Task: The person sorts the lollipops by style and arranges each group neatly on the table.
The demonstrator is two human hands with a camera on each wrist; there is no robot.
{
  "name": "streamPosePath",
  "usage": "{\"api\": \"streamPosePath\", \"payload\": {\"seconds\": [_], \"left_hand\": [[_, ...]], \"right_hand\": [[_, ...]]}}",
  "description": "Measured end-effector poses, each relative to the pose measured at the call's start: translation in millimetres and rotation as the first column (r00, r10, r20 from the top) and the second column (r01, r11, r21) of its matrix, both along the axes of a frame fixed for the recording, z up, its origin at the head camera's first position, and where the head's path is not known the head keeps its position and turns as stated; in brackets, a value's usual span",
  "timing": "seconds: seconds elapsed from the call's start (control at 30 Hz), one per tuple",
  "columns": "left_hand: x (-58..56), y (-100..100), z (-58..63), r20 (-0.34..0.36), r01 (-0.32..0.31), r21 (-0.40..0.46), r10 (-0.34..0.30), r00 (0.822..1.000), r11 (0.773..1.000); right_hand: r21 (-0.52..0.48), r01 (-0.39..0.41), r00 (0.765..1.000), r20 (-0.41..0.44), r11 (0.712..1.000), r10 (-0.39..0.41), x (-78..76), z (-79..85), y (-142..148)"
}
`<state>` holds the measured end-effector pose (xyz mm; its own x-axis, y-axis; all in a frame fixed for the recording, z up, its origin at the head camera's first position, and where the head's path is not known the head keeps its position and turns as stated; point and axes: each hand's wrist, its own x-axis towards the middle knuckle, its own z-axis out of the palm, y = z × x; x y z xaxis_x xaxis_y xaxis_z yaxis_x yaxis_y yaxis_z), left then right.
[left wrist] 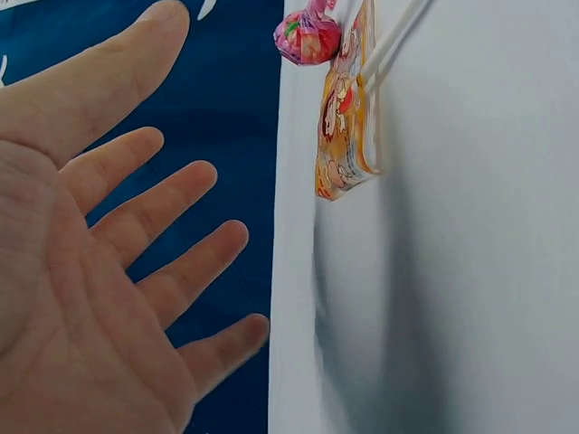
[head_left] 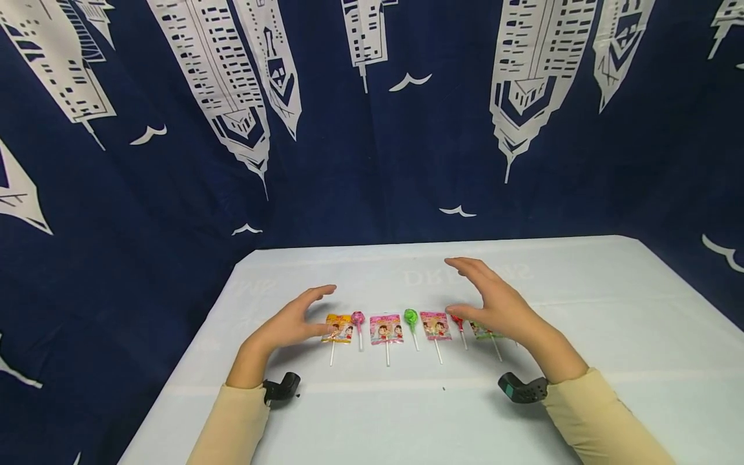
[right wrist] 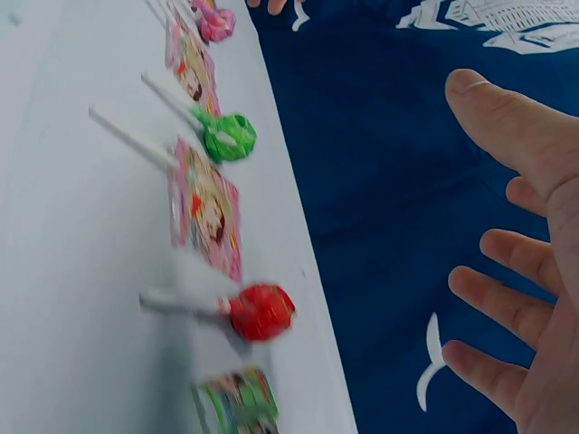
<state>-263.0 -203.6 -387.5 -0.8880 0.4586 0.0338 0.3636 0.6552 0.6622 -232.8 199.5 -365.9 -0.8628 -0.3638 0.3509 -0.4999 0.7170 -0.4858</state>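
A row of lollipops lies across the table, sticks toward me. From the left come a flat orange-wrapped lollipop [head_left: 346, 332], a round pink lollipop [head_left: 358, 318] and a flat pink-wrapped lollipop [head_left: 386, 328]. A round green lollipop [head_left: 411, 316], another flat pink lollipop [head_left: 435, 325], a round red lollipop [right wrist: 262, 312] and a flat green-wrapped lollipop [right wrist: 237, 402] continue rightward. My left hand [head_left: 289, 325] hovers by the orange lollipop, fingers spread and holding nothing. Above the row's right end, my right hand [head_left: 506, 308] is spread and holds nothing, partly hiding the red and green-wrapped lollipops.
A white cloth covers the table [head_left: 378, 413]. Behind it hangs a dark blue curtain [head_left: 372, 174] printed with white buildings and birds. Each wrist wears a black camera, one on the left [head_left: 283, 387] and one on the right [head_left: 523, 389].
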Motion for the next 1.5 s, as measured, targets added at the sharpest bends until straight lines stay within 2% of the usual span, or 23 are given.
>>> {"api": "streamPosePath", "payload": {"seconds": [0.13,0.47,0.77,0.93,1.33,1.5], "left_hand": [[-0.1,-3.9,-3.5,0.043,0.017,0.006,-0.017,0.999,1.0],[-4.0,-9.1,-12.9,0.072,0.056,0.002,-0.056,0.996,0.998],[-5.1,-7.6,-23.7,0.138,0.016,0.006,-0.017,0.99,1.0],[-4.7,-8.3,-28.8,0.164,0.023,-0.001,-0.022,0.986,1.0],[-7.4,-11.2,-35.6,0.118,0.036,-0.009,-0.035,0.992,0.999],[-9.0,-10.6,-39.6,0.085,0.04,-0.034,-0.037,0.996,0.999]], "right_hand": [[-0.038,-0.044,0.998,0.039,0.998,0.046,-3.8,-6.0,-12.8],[-0.079,-0.137,0.98,0.134,0.987,0.146,-10.5,-17.5,-42.8],[-0.029,-0.182,0.972,0.145,0.983,0.185,-17.0,-32.3,-63.8],[-0.006,-0.199,0.969,0.149,0.98,0.197,-19.2,-37.7,-73.0],[0.025,-0.221,0.952,0.223,0.975,0.21,-25.5,-47.1,-86.7],[0.051,-0.216,0.953,0.227,0.975,0.199,-25.1,-52.4,-88.3]]}}
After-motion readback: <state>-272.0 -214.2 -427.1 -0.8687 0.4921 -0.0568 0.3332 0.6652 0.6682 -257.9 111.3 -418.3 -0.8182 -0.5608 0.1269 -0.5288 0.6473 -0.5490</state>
